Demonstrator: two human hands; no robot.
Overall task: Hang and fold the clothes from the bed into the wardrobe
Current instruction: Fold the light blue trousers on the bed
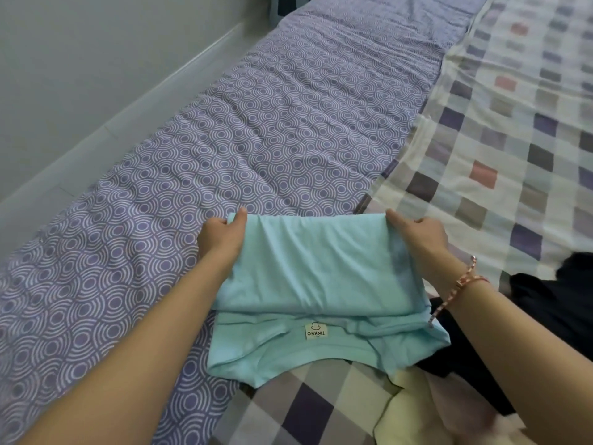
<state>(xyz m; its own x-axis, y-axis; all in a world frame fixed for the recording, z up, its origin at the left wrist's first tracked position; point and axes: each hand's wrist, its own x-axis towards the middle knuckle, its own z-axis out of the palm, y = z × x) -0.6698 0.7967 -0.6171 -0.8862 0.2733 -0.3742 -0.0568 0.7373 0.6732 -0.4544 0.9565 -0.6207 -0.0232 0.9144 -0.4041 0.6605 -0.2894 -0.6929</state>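
wall (80,59): grey, left | purple ring-patterned sheet (256,123): wrinkled | checked sheet (513,123): overlaps it, right

Home bedroom, bed (256,130) with patterned purple sheet, checked blanket (513,123), plain wall (80,59) alongside

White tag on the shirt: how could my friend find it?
On the bed's purple ring-patterned sheet, find the mint-green T-shirt. Inside its collar, at the near end, sits the white tag, the only thing with letters: TIKKEO.
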